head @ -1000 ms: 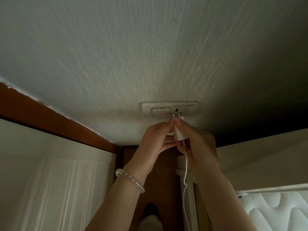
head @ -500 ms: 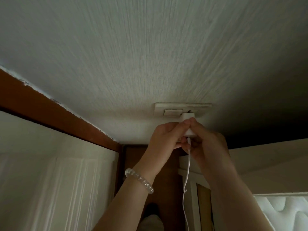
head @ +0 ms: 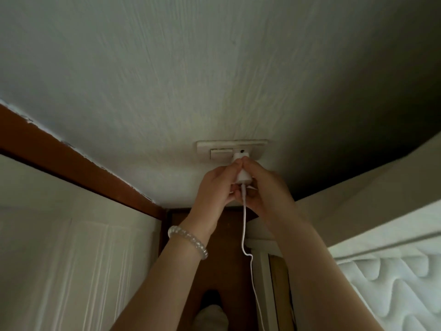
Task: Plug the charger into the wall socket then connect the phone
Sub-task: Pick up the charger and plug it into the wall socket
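A white charger (head: 243,176) sits against the right half of a cream wall socket plate (head: 214,146), its prongs hidden inside. My left hand (head: 216,187) and my right hand (head: 265,187) both pinch the charger body from either side, fingertips meeting near its top. A thin white cable (head: 245,235) hangs from the charger's underside and runs down between my forearms out of the frame. A clear bead bracelet (head: 188,240) circles my left wrist. No phone is in view.
The textured white wall (head: 167,80) fills the upper frame. A brown door frame (head: 71,158) and a white panelled door (head: 71,271) lie to the left. A quilted white mattress (head: 393,283) is at the lower right. Dark wooden floor (head: 229,247) shows below.
One second ago the charger's prongs were bare just below the socket. Both hands have pushed it upward, and it now sits flush in the socket.
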Demonstrator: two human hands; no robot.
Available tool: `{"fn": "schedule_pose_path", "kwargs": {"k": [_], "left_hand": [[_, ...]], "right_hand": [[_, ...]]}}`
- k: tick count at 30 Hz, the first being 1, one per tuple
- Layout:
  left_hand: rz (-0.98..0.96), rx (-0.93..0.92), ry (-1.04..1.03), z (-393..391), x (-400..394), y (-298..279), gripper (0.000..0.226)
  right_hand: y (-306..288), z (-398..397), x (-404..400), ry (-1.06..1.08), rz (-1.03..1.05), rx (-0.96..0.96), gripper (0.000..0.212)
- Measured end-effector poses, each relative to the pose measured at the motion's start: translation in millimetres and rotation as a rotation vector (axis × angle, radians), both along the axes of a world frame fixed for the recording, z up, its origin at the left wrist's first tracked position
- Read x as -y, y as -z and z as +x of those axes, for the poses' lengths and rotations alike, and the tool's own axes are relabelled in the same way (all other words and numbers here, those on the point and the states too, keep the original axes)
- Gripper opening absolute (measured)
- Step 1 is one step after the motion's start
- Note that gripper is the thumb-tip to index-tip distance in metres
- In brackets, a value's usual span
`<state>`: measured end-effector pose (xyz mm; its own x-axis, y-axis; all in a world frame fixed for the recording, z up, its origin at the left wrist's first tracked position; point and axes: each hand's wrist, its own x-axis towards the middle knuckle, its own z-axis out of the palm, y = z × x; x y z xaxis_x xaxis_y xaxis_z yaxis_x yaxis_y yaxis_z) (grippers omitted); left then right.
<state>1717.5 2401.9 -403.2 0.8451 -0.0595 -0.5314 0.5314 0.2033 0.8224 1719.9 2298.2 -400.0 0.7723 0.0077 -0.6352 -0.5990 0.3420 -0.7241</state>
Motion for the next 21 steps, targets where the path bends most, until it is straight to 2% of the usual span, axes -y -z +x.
{"fn": "schedule_pose_path", "kwargs": {"k": [4,7,10,14,17,21], "left_hand": [[0.243,0.053,-0.049,-13,0,-5,0.024],[0.424,0.164,-0.068,-29,0,-9,0.040],[0.681,0.415,-0.025,-51,1,-14,0.042],[1.009,0.774,0.072,-80,5,-24,0.038],[1.081,0.877,0.145,-103,13,-33,0.038],[1.094,0.983,0.221,-134,32,-40,0.039]], "right_hand": [[-7,-6,-1,-0.131,-0.258,-0.009,0.015],[-11,-28,0,-0.126,-0.386,0.052,0.016],[-10,-63,5,-0.123,-0.601,0.246,0.046],[-16,-103,21,-0.194,-0.865,0.507,0.053],[-24,-133,38,-0.223,-1.014,0.634,0.049],[-32,-173,67,-0.244,-1.082,0.727,0.045]]}}
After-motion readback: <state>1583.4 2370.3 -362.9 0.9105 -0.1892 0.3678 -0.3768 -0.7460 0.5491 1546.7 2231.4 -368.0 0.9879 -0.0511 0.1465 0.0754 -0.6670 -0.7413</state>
